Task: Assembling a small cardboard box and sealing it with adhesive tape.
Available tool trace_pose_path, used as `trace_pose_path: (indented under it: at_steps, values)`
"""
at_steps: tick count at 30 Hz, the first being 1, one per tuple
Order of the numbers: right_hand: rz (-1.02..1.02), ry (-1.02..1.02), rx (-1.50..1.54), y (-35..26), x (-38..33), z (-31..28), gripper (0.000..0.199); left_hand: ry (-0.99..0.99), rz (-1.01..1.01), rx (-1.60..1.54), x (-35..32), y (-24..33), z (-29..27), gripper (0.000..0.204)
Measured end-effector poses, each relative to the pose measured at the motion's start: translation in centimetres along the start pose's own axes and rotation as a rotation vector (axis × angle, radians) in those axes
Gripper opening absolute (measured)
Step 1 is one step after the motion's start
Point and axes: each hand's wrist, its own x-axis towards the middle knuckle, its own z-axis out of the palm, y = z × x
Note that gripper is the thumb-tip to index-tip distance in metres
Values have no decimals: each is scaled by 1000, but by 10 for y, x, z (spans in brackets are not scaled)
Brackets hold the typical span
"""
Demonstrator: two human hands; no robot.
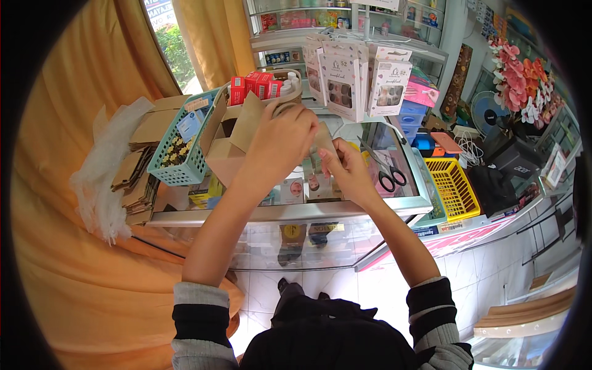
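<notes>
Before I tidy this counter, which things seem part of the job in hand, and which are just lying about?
Seemingly in use:
small brown piece, pinched in the right hand, beside the left hand
open cardboard box near them

Apparently just lying about:
scissors, though near
teal basket
yellow basket
white packs

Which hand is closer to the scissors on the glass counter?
The right: the right hand is just to the left of the scissors. The left hand is farther off to their left, near the open cardboard box.
</notes>
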Motion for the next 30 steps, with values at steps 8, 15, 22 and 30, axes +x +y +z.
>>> trace_pose_path:
  at_steps: [8,15,22,30]
  values:
    - [-18,-5,-28,1,-1,0,18,-47,-33,-127,-7,0,6,9]
    - [-21,-2,-19,3,-1,2,17,6,-32,-146,-4,2,11,7]
    - [-68,40,-42,10,0,2,22,39,101,141,-3,-1,21,5]
    - [-100,47,-96,13,0,3,22,-30,175,269,3,-6,20,6]
